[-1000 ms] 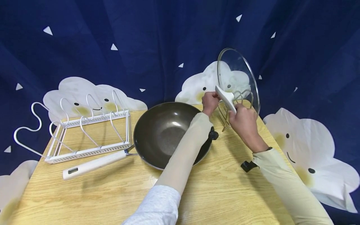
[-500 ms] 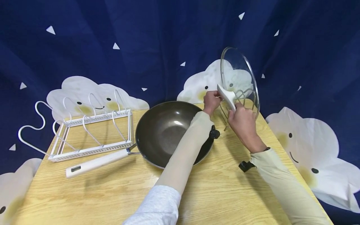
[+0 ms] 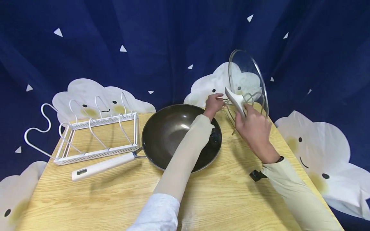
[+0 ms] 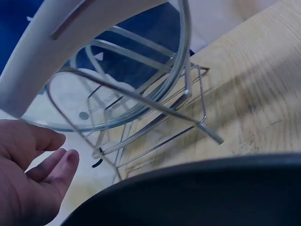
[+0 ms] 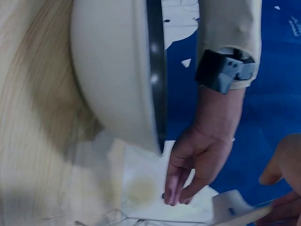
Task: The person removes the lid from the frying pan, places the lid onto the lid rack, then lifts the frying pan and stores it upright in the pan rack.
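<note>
A glass lid (image 3: pixel 248 72) with a long white handle (image 3: pixel 235 99) stands upright in a small wire rack (image 4: pixel 155 106) at the table's back right. My right hand (image 3: pixel 255 128) grips the near end of that handle; only part of this hand (image 5: pixel 287 165) shows in the right wrist view. Just left of the rack is my left hand (image 3: pixel 214 104), fingers loosely bent and holding nothing; the left wrist view shows a gap between its fingertips (image 4: pixel 70 157) and the wires. Under my left forearm sits a dark wok (image 3: pixel 164 138) with a white handle (image 3: pixel 105 165).
A white wire rack (image 3: pixel 98 154) with several looped dividers lies left of the wok. All of it stands on a wooden table (image 3: pixel 121 202). Behind hangs a blue curtain (image 3: pixel 162 41) with cloud shapes.
My left hand has drawn back slightly to the left from the wire rack, its fingers loosened. My right hand has shifted a little rightward at the handle. The lid stays upright.
</note>
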Motion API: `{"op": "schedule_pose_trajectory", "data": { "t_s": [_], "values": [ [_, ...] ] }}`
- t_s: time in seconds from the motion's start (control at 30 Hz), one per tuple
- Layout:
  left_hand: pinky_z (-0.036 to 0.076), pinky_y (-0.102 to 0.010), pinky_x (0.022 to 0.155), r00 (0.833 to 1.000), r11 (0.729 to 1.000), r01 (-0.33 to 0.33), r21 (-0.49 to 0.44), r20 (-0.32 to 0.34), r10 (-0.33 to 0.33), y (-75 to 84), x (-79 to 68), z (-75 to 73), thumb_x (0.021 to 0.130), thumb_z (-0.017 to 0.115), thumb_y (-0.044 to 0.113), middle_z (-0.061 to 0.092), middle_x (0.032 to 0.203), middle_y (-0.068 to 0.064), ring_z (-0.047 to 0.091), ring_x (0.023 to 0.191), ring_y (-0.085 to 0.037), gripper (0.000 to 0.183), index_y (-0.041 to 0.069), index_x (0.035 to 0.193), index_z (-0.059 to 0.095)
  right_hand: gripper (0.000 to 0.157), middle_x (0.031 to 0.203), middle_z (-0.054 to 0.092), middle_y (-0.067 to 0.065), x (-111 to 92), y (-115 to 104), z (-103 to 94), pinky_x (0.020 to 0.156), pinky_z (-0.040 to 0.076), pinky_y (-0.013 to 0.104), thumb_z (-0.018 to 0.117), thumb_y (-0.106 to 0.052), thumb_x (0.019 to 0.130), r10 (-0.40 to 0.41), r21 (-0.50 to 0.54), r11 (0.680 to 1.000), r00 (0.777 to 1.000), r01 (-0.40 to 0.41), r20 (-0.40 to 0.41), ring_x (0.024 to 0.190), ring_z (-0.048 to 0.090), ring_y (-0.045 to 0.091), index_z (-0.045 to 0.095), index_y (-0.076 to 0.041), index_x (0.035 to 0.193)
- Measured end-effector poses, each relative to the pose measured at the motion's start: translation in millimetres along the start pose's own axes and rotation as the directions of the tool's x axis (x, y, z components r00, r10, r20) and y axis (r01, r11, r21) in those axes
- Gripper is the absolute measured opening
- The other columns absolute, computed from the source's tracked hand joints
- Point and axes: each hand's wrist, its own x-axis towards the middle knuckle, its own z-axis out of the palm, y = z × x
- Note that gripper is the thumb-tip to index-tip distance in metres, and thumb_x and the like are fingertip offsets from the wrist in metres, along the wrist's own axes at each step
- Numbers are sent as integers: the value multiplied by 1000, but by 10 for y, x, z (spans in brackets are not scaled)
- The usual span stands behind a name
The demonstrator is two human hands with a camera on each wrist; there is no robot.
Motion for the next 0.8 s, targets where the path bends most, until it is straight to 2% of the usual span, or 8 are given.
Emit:
{"op": "schedule_pose_trajectory", "data": {
  "t_s": [0.17, 0.33, 0.47, 0.57, 0.67, 0.8],
  "values": [
    [51, -23, 78, 1000, 1000, -1, -23, 6, 1, 75, -34, -176, 92, 63, 4, 76, 113, -13, 71, 102, -25, 41, 7, 132, 69, 43, 91, 73, 27, 57, -93, -137, 53, 45, 64, 66, -30, 89, -60, 54, 997, 997, 62, -43, 68, 65, 50, 71, 3, 116],
    [51, -23, 69, 999, 993, 8, -119, 54, -1, 192, -142, -345, 88, 64, 0, 74, 111, -18, 71, 93, -30, 46, 1, 134, 65, 46, 102, 74, 25, 129, -174, -228, 59, 46, 64, 69, -34, 90, -68, 155, 986, 998, 68, -3, 79, 68, 49, 71, 1, 119],
    [56, -27, 78, 989, 984, 19, -179, 147, 7, 271, -287, -515, 90, 62, -1, 71, 117, -23, 69, 100, -30, 48, -3, 138, 60, 48, 108, 74, 22, 211, -224, -244, 61, 45, 63, 72, -37, 90, -78, 205, 977, 995, 65, 56, 82, 67, 48, 70, -4, 124],
    [57, -37, 91, 978, 981, 13, -191, 205, 27, 344, -415, -651, 94, 60, -2, 67, 126, -25, 67, 113, -32, 48, -3, 142, 56, 49, 110, 74, 21, 273, -241, -249, 59, 44, 61, 72, -38, 90, -85, 219, 974, 991, 60, 106, 80, 67, 48, 69, -8, 128],
    [56, -36, 91, 970, 987, 2, -161, 240, 37, 411, -526, -818, 95, 62, -1, 65, 132, -23, 64, 121, -31, 49, -1, 143, 55, 51, 109, 74, 22, 314, -261, -255, 61, 44, 60, 72, -39, 90, -90, 233, 971, 982, 50, 165, 79, 67, 47, 68, -10, 132],
    [56, -31, 88, 965, 995, 3, -104, 262, 24, 498, -661, -1124, 93, 66, 2, 63, 137, -18, 63, 122, -25, 53, 4, 145, 54, 56, 121, 70, 25, 346, -296, -243, 76, 54, 57, 70, -41, 94, -84, 314, 949, 952, -13, 295, 92, 71, 44, 62, -12, 141]
  ]
}}
